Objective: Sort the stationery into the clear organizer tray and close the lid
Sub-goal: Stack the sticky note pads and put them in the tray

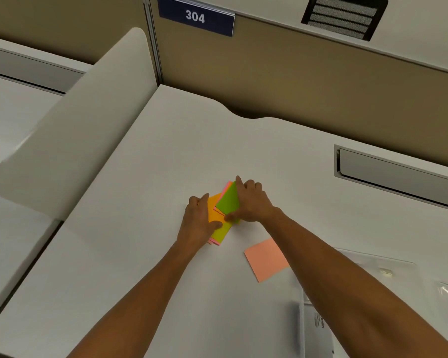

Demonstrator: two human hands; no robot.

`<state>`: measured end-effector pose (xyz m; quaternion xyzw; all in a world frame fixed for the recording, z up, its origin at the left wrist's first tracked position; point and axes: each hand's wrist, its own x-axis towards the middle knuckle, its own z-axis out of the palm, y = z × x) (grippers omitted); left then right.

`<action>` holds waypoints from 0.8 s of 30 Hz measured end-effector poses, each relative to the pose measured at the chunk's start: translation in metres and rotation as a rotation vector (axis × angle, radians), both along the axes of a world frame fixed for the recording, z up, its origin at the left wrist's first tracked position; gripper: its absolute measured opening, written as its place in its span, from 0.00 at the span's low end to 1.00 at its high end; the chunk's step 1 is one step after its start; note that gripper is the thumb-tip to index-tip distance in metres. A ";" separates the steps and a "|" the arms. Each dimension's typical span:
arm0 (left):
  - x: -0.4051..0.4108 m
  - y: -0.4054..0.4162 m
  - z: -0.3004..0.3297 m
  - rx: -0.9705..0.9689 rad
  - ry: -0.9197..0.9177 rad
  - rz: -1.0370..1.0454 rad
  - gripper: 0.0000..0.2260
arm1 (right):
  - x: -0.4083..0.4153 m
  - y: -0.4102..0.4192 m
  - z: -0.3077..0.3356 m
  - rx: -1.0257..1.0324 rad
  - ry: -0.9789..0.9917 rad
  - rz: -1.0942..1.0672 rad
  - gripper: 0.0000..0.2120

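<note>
While both bare forearms reach forward across the white surface [145, 177], the nearest thing is a clear tray [388, 270] at the lower right, partly hidden under the right arm, its state of lid hard to tell through the blur. Just beyond it, a single pink note [265, 259] lies flat and alone on the surface, near the right forearm. Farther on, a loose pile of notes [219, 215] in orange, green, yellow-green and pink sits between the two hands. On its left edge rests the left hand [198, 220], fingers spread flat, thumb pressing the yellow-green sheet. At the pile's right side the right hand [251, 202] has its grip pinching the top green note [228, 198], thumb below, fingers along the far edge, the sheet tilted up. Behind stand a pale divider [88, 120], a tan partition and a blue sign [195, 16] reading 304.
</note>
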<state>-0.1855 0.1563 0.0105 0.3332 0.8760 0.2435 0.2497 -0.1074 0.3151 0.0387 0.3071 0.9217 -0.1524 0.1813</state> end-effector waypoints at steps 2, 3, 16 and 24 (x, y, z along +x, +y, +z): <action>0.000 -0.002 0.002 0.064 -0.046 0.063 0.32 | 0.006 -0.002 -0.002 0.026 -0.005 -0.030 0.64; 0.000 -0.003 0.004 0.086 -0.041 0.084 0.28 | 0.010 -0.004 -0.003 0.036 0.010 -0.049 0.64; 0.016 -0.024 0.013 0.183 0.190 0.190 0.13 | 0.063 -0.030 0.006 -0.058 0.303 -0.238 0.27; 0.029 -0.034 0.028 0.278 0.104 0.317 0.09 | 0.096 -0.045 0.009 -0.243 0.432 -0.461 0.09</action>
